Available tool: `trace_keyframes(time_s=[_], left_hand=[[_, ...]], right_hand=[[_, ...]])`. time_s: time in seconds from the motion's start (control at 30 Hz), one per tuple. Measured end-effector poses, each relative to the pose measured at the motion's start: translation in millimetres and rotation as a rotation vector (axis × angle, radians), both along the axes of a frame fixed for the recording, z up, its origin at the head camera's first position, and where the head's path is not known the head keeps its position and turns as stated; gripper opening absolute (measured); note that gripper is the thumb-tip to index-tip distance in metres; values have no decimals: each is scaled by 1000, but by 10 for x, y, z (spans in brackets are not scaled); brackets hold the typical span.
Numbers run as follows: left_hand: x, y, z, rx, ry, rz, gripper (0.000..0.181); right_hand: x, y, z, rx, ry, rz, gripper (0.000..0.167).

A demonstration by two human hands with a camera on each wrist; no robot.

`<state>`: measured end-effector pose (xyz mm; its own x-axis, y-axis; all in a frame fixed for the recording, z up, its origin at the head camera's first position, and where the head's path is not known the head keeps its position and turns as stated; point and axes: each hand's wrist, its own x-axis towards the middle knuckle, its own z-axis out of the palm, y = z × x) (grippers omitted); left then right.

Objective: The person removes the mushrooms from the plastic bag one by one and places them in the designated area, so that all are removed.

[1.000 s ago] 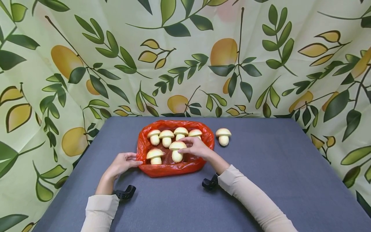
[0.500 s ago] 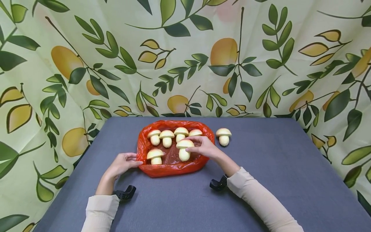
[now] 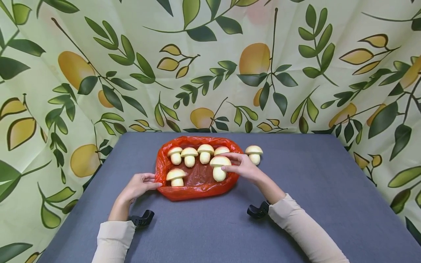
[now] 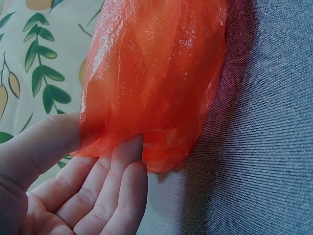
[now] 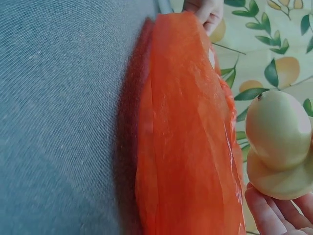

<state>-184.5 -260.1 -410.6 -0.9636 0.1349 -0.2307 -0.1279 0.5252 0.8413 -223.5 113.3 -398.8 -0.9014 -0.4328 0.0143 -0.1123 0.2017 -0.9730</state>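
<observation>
A red plastic bag point(image 3: 194, 193) lies spread open on the table, its rim folded into a basket shape. My left hand point(image 3: 138, 187) pinches the bag's left edge between thumb and fingers; in the left wrist view the fingers point(image 4: 129, 149) lie against the red plastic point(image 4: 151, 88). With the right hand point(image 3: 245, 167) I grip a toy mushroom point(image 3: 219, 172) by its cap, raised over the bag's right part; its rounded stem point(image 5: 276, 125) shows in the right wrist view. Inside, several like mushrooms point(image 3: 189, 157) form a back row, and another mushroom point(image 3: 175, 176) sits front left.
One more mushroom point(image 3: 254, 150) stands on the table right of the bag, just behind my right hand. The grey cloth-covered table point(image 3: 197, 230) meets a leaf-and-fruit patterned curtain point(image 3: 210, 87) behind. Black wrist cameras point(image 3: 143, 219) sit under both forearms.
My right hand has moved right across the bag, carrying the mushroom from the middle toward the right side. The left hand stays at the bag's left edge.
</observation>
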Motion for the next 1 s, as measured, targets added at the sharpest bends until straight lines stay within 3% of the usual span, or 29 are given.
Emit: trace_keyframes(time_s=[0.33, 1.0], left_hand=[[2, 6, 0, 3, 8, -5, 46], [9, 2, -3, -15, 6, -4, 46]], right_hand=[[35, 209, -41, -90, -59, -37, 55], [-59, 622, -126, -124, -30, -151, 57]])
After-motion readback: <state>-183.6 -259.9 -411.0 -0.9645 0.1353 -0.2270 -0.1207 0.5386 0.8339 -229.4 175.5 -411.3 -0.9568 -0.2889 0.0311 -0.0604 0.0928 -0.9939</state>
